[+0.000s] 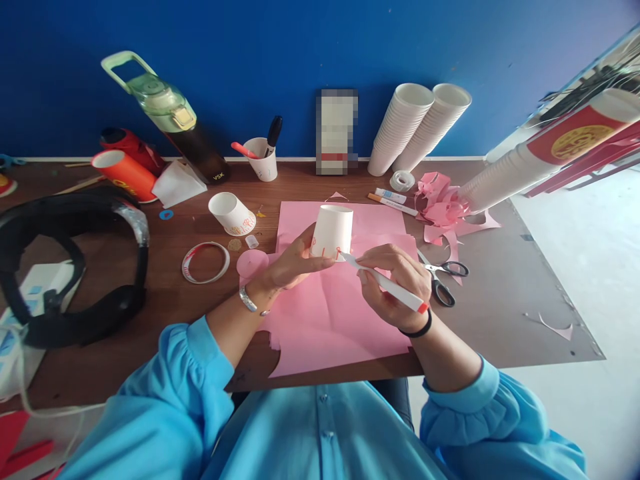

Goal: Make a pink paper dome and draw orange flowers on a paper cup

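A white paper cup (pixel 333 227) is held upside down in my left hand (pixel 295 261), whose fingers and thumb wrap its lower part. Small orange-red marks run along the cup near its rim. My right hand (pixel 395 283) grips a white marker pen (pixel 393 285) with a red end, and its tip meets the cup's lower right side. Beneath both hands lie sheets of pink paper (pixel 325 327). Another white cup (pixel 231 213) with orange drawings near its rim stands upside down to the left. Black-handled scissors (pixel 445 280) rest right of my right hand.
Stacked paper cups (pixel 400 127) stand by the blue wall, near a tape roll (pixel 402 181), markers (pixel 393 200) and crumpled pink scraps (pixel 440 200). Leftward are a tape ring (pixel 205 262), a pen cup (pixel 263 163), a tall bottle (pixel 185 133) and a black padded headband (pixel 90 333).
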Motion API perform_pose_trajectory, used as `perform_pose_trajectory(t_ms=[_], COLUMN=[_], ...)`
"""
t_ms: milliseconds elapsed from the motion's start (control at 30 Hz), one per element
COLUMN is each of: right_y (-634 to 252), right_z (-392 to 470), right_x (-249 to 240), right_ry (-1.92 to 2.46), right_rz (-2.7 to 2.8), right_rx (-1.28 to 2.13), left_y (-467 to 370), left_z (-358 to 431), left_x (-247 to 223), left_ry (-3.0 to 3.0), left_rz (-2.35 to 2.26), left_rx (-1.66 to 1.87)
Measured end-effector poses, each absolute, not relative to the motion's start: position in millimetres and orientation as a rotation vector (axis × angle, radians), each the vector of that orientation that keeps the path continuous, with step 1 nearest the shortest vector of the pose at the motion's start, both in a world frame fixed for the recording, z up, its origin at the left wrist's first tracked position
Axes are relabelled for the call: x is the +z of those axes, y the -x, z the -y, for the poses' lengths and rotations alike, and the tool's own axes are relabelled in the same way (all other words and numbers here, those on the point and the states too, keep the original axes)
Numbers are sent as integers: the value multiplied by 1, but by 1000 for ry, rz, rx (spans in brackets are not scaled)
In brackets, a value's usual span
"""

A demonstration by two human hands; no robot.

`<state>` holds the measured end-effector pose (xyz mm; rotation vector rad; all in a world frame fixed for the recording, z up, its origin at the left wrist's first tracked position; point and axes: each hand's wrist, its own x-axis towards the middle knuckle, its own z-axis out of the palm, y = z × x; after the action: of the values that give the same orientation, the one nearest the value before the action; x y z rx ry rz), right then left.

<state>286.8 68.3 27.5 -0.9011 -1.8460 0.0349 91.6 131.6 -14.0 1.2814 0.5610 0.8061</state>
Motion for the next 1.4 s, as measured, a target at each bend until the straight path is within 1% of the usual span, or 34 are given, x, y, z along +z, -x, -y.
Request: perform_pose_trajectory(t_ms=[167, 1100, 1400], right_y=[-286, -285, -285], right_z=[-69, -68, -68], right_x=[28, 28, 29], right_ry=[890, 916, 944], right_rz=[1857, 1873, 1864], right_rx=[33, 55, 31], left_y=[-91, -92, -92], left_z=[-133, -132, -130], left_x=[-22, -22, -14], left_ry=[-1246, -1243, -1259], left_rz=[-531, -549, -570], left_rx=[812, 795, 783])
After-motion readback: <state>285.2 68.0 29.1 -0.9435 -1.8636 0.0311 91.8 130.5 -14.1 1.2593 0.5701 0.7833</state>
